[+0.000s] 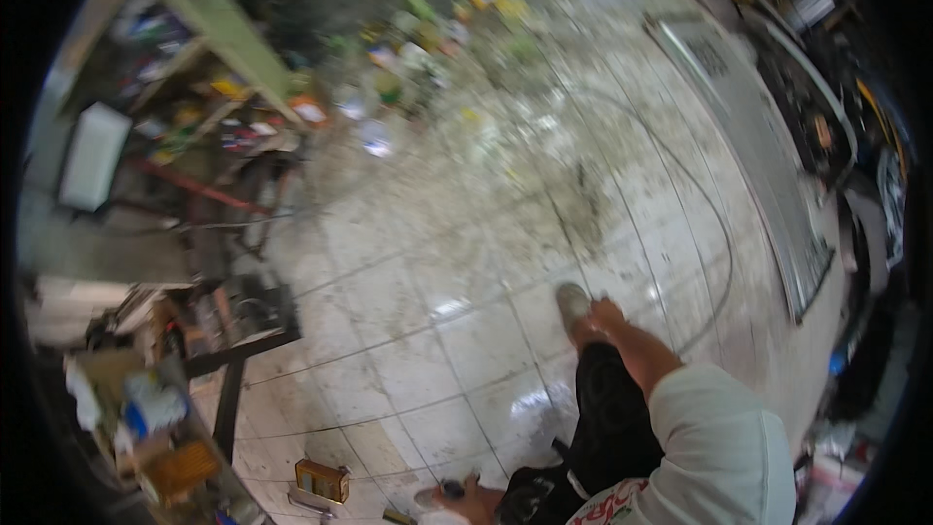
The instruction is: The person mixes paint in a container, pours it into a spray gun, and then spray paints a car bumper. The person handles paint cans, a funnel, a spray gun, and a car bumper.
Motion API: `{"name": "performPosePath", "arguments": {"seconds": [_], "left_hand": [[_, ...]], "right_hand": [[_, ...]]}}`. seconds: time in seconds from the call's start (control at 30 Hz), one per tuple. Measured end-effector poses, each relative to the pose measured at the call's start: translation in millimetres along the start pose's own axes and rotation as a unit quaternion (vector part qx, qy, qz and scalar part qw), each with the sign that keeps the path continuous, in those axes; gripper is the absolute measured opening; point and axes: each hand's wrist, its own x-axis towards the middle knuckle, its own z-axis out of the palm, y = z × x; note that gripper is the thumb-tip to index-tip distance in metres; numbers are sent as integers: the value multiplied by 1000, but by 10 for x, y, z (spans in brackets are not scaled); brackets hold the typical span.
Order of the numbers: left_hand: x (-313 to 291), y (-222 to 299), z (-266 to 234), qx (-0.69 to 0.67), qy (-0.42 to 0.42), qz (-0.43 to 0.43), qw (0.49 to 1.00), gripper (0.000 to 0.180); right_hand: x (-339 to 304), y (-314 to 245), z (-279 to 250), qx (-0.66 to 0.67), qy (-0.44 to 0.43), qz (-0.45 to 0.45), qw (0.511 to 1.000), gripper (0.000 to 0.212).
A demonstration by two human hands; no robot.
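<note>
My right hand is closed beside my right shoe, at the end of a bare forearm coming from a white sleeve. Anything inside its fingers is hidden. Low in the view, my left hand appears closed around a small dark object, too blurred to name, close to my left shoe. A brown-gold box sits on the tiles to the left of that hand. Next to the box lies a thin metal piece. A yellowish-dark object is partly cut off at the lower edge.
Stained white floor tiles lie ahead. A grey hose curves across them on the right, near a long metal panel. Loose litter is scattered farther off. Cluttered shelves and a box-laden bench line the left.
</note>
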Motion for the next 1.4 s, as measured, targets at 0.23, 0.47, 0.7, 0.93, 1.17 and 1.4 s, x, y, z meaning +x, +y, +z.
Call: {"name": "performPosePath", "arguments": {"seconds": [0.23, 0.47, 0.7, 0.93, 1.17, 1.4], "left_hand": [[27, 1327, 4555, 130, -245, 150, 949, 77], [25, 1834, 7176, 44, -396, 217, 891, 76], [-187, 1348, 6744, 142, -392, 101, 903, 72], [-400, 2092, 4177, 71, -437, 57, 895, 75], [-903, 3135, 288, 6, -328, 192, 925, 79], [-1531, 2393, -2659, -125, -208, 136, 960, 81]], "right_hand": [[3324, -271, -1361, 87, 83, -63, 991, 38], [5063, -245, -1703, 11, 230, -62, 971, 39], [4686, 18, -1301, 362, 53, -36, 930, 17], [991, -608, -1546, 723, -328, -164, 585, 90], [-2696, -1959, -1888, 758, -436, -230, 427, 41], [-5401, -3264, -2165, 396, -174, -591, 681, 37]]}}
